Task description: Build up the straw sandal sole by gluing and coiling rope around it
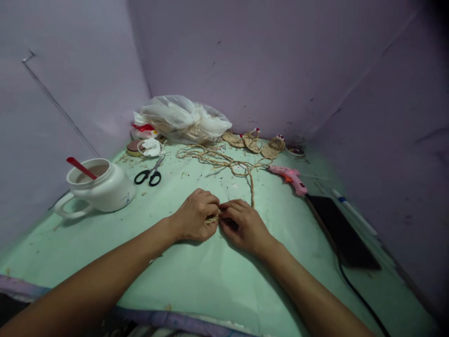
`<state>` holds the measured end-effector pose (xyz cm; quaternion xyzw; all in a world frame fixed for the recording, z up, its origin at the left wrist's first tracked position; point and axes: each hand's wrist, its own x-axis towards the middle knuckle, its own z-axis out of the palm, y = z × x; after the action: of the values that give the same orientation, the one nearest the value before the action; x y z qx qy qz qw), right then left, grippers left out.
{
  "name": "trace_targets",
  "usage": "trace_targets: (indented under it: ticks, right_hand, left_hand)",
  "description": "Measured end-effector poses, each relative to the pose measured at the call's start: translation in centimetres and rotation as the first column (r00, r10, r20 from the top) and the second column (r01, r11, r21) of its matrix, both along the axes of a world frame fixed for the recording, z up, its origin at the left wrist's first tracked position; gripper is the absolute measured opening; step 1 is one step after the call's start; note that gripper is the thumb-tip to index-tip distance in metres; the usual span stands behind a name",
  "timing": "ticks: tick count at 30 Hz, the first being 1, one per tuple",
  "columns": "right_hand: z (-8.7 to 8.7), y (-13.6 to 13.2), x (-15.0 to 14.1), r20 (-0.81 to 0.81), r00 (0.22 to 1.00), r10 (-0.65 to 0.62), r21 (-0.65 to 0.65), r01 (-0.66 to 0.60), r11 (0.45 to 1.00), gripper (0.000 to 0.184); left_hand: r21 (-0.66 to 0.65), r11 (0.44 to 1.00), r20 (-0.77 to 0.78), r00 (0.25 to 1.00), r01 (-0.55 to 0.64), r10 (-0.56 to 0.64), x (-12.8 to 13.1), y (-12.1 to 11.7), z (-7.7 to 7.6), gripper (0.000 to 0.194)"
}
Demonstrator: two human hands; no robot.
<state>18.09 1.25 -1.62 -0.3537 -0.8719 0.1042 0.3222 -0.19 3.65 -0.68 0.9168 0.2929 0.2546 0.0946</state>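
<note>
- Left hand (199,215): at the middle of the pale green tabletop (196,285), fingers curled closed around a small straw-coloured braided piece (212,219), part of which shows between thumb and fingers.
- Right hand (247,227): just right of the braided piece, fingers bent and thumb drawn in, its tips against the left hand's; whether they grip the piece I cannot tell.
- A straw-coloured twisted cord (252,189) runs down behind the right hand from a loose tangle (233,164) of the same cord on the far side.
- Far right of the tangle: a pink glue gun (287,177) with an orange trigger, its nozzle by the cord.
- Right side: a flat black rectangular device (342,229), with a slim white pen (356,214) to its right.
- Left side: a white rounded mug (114,189) holding a red stick (81,168); to its right, black-handled scissors (154,178).
- Far edge: a bulging translucent plastic bag (185,120), and right of it, small woven sandal shapes (271,148) with red beads.
</note>
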Motion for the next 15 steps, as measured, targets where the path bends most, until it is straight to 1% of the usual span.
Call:
trace_targets:
  ticks: [7, 15]
  right_hand:
    - [0.4, 0.4, 0.27, 0.052, 0.998, 0.021, -0.019, -0.02, 1.0, 0.013]
    - [-0.57, 0.29, -0.17, -0.056, 0.998, -0.019, 0.023, 0.02, 1.0, 0.012]
  left_hand:
    - [-0.032, 0.999, 0.035, 0.999, 0.02, -0.019, 0.09, 0.38, -0.27, 0.007]
    - [-0.022, 0.999, 0.045, 0.998, 0.034, -0.033, 0.43, 0.55, -0.39, 0.008]
